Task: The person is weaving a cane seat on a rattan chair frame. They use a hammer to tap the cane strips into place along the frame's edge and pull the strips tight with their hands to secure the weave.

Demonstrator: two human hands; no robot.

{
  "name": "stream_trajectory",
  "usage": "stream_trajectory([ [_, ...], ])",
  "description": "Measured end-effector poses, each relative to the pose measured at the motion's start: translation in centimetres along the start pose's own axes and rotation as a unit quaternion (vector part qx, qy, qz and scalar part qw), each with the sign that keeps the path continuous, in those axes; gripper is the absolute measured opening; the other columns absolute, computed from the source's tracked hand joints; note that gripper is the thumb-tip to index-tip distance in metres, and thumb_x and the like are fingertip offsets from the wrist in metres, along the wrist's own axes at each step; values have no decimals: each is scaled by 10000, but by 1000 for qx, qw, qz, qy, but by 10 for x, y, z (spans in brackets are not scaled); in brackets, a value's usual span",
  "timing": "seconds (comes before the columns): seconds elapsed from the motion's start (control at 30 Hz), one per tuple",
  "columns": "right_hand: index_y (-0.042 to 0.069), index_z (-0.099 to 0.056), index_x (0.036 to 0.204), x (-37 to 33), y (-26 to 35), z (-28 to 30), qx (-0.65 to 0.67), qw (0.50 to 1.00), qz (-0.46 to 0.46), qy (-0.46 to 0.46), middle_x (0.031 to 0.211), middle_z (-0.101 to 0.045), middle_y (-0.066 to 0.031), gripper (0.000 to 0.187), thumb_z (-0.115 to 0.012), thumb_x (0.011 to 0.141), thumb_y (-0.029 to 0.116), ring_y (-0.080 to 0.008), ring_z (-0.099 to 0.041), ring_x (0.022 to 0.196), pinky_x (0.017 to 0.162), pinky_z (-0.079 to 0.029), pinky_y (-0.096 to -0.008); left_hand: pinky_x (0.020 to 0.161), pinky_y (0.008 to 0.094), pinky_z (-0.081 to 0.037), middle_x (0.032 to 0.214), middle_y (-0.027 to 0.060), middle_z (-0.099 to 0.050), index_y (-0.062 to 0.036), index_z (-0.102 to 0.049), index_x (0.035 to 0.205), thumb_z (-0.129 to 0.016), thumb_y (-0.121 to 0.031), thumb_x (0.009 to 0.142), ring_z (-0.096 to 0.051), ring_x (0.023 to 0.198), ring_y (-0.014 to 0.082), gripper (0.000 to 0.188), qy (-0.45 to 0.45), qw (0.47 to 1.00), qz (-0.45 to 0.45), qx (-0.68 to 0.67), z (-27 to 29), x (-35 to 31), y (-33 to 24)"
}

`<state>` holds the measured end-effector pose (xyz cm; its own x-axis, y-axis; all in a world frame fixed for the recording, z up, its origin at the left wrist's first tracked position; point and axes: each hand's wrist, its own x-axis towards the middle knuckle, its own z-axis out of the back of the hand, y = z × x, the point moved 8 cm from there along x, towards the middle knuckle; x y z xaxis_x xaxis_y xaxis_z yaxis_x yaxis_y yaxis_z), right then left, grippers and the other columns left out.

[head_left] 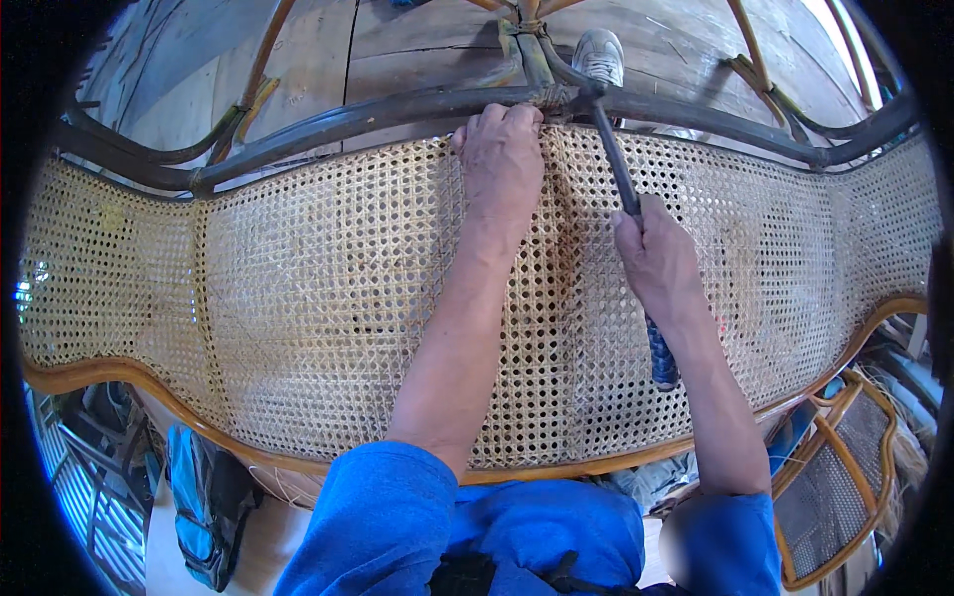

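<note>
Hammer (624, 189), gripped mid-handle in the clenched right hand (653, 260), head just beside the left hand (504, 159) whose fingers press the cane webbing (328, 298) at the dark frame rail (397, 107): best tapped short, lightly, clear of those fingertips.

Woven cane panel (328, 288), pale matt open mesh, on a dark smooth glossy bent-wood rail (397, 111) with a varnished tan wooden edge (119, 375); hammer (624, 189) has dull dark metal and blue grip; rough grey plank floor (417, 50); blue cloth sleeves (383, 517).
</note>
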<state>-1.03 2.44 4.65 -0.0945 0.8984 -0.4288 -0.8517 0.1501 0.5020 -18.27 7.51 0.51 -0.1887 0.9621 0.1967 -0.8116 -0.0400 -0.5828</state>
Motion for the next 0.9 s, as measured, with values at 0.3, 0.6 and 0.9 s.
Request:
stream_trajectory([
  [0.3,-22,-478,895,4,2,-6,-2,999,-12,30,642,-558,-236,273,-492,947,245,-410,-592,630,572,-455,-467,846,421,-389,903,78,-629,-124,-676,918,-590,-110,822,-582,921,275,129,-3,1000,-4,8,3,1,-2],
  [0.6,-2,-501,911,2,-9,4,-47,998,-30,21,742,-601,-235,318,-488,939,314,-415,-607,742,695,-465,-492,808,419,-398,894,56,-618,-146,-678,902,-606,-124,807,-584,880,273,121,-13,999,-29,21,3,0,-4],
  [0.9,90,-503,1211,-37,-48,42,-149,976,-141,-72,1121,-549,-168,363,-567,890,245,-359,-580,1005,813,-485,-461,986,460,-357,1104,173,-579,-20,-549,1141,-558,-101,817,-535,1064,323,334,-19,994,-21,-101,36,-29,-1],
])
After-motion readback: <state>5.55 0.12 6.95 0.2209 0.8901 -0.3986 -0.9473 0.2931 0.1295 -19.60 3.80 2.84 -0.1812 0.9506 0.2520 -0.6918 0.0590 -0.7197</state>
